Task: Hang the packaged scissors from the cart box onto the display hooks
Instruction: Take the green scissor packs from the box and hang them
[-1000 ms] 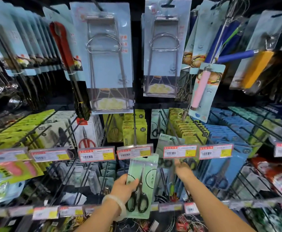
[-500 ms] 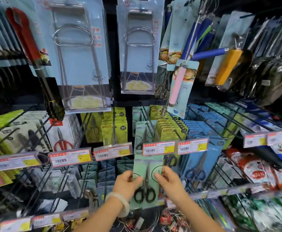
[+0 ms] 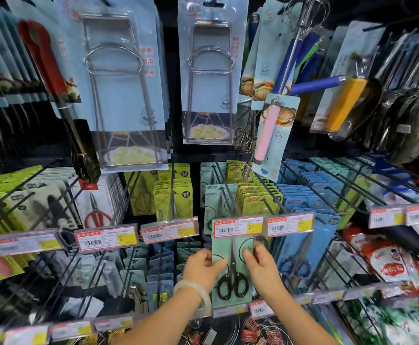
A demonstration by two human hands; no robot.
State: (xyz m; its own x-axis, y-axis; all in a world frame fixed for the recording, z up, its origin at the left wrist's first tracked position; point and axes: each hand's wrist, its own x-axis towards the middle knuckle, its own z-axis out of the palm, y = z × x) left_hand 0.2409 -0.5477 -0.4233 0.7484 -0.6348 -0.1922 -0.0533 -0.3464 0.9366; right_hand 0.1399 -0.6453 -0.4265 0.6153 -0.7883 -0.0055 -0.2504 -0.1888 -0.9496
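You've lifted the pack (image 3: 231, 270) higher, its top now behind the price tag (image 3: 238, 226). Left hand (image 3: 203, 266) and right hand (image 3: 259, 263) both pinch its edges. You're mid-hang, I'd say: next, find the hook (image 3: 228, 195) tip with the pack's hole and slide back.

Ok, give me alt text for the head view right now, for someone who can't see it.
Both hands, left hand and right hand, hold a green scissors pack by its side edges, its top behind a price tag on a display hook, among crowded racks of packaged scissors and kitchen tools.
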